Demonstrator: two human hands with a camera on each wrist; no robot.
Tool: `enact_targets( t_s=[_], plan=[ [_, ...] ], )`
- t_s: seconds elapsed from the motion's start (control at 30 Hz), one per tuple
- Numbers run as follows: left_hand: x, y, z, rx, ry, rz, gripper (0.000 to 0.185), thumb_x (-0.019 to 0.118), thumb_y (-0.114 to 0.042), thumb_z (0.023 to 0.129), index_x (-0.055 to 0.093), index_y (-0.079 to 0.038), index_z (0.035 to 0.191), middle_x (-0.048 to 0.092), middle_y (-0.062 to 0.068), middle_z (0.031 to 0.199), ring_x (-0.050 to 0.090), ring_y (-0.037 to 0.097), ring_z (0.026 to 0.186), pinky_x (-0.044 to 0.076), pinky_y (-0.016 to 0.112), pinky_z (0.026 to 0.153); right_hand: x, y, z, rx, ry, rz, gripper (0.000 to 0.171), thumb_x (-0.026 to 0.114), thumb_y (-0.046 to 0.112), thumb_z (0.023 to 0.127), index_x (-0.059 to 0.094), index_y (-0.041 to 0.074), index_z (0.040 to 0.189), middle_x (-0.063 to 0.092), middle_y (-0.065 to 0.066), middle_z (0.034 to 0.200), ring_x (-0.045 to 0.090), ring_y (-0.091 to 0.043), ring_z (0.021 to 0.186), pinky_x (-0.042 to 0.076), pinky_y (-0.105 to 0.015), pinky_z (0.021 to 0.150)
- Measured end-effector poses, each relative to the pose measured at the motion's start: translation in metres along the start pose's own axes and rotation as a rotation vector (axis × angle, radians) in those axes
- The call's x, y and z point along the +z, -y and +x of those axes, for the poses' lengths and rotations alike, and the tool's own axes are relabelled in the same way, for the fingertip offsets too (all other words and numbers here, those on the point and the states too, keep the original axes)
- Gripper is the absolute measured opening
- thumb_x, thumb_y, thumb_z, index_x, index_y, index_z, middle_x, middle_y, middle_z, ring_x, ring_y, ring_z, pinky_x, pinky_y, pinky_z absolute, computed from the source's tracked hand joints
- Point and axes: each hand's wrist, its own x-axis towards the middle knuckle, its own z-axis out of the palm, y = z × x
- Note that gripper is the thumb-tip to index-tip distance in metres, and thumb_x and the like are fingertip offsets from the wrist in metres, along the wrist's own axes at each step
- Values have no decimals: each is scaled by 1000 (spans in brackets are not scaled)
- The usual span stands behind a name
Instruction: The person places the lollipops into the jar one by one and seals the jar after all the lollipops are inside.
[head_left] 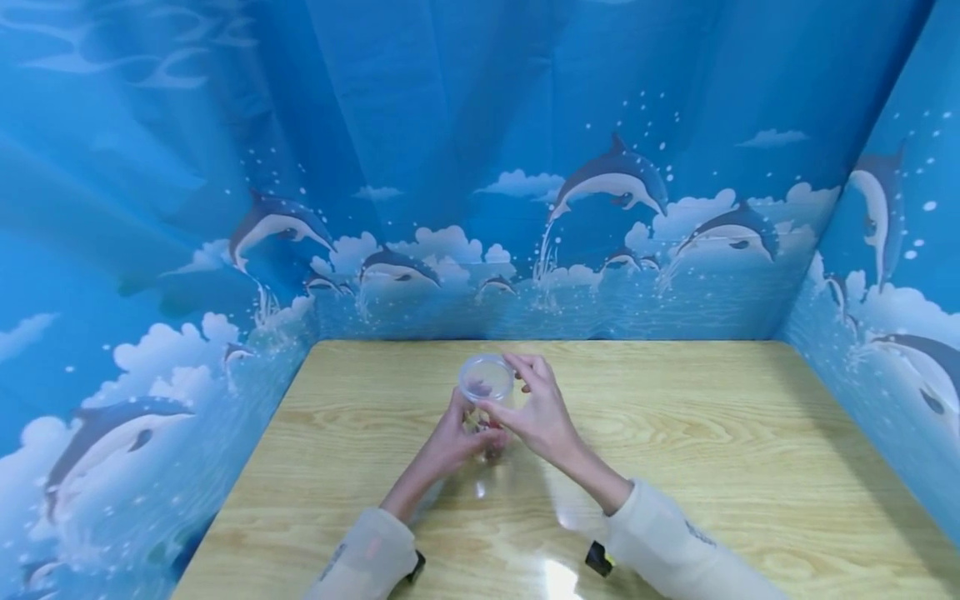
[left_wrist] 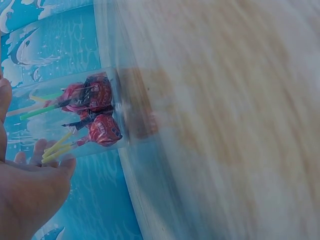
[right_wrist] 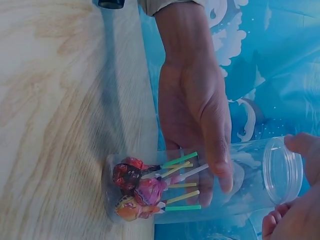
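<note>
A tall clear plastic jar (right_wrist: pixel 230 175) stands upright at the table's middle, its base at the wood. Several wrapped lollipops (right_wrist: pixel 140 190) lie inside, heads at the bottom, with green, yellow and white sticks pointing up. My left hand (head_left: pixel 452 437) grips the jar's side, thumb and fingers around the wall. At the top, my right hand (head_left: pixel 542 412) holds the round clear lid (head_left: pixel 486 377) between thumb and fingers. The lid sits at the jar's mouth. In the left wrist view, red-wrapped lollipops (left_wrist: pixel 103 130) show through the wall beside the left hand (left_wrist: pixel 35 195).
The wood-grain table (head_left: pixel 712 450) extends around both hands, with a glare spot near its front edge. Blue dolphin-print curtains (head_left: pixel 450 167) enclose the back and sides. Small black devices (head_left: pixel 598 558) sit at the sleeve cuffs.
</note>
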Motion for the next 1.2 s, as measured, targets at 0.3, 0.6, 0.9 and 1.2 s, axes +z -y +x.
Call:
enact_targets(
  t_s=[0.3, 0.6, 0.9, 1.2],
  plan=[
    [-2, 1, 0, 3, -9, -19, 84, 87, -15, 84, 36, -8, 150, 46, 24, 152, 48, 41, 135, 36, 65, 113, 0, 0, -7, -30, -81, 6, 67, 92, 14, 77, 63, -2, 135, 63, -14, 120, 59, -31, 102, 54, -39, 83],
    [0, 1, 0, 18, -15, -38, 83, 85, -6, 84, 34, -7, 150, 46, 26, 151, 47, 44, 135, 36, 67, 113, -14, -1, -5, -28, -44, 9, 63, 92, 15, 78, 65, -1, 132, 65, -12, 117, 58, -22, 101, 53, -38, 84],
    [0, 1, 0, 4, 12, -30, 91, 85, -12, 85, 28, -10, 155, 41, 23, 157, 39, 44, 143, 27, 69, 117, -32, -15, 33, -27, 390, 87, 85, 84, 43, 85, 45, 16, 156, 45, -6, 158, 48, -34, 136, 45, -55, 108],
    [-1, 1, -1, -41, 19, -36, 95, 84, -15, 86, 22, -11, 159, 40, 24, 157, 53, 39, 130, 40, 62, 111, -27, -27, 40, 7, 511, 193, 81, 79, 38, 90, 42, 15, 158, 42, -7, 161, 42, -36, 143, 36, -62, 115]
  ],
)
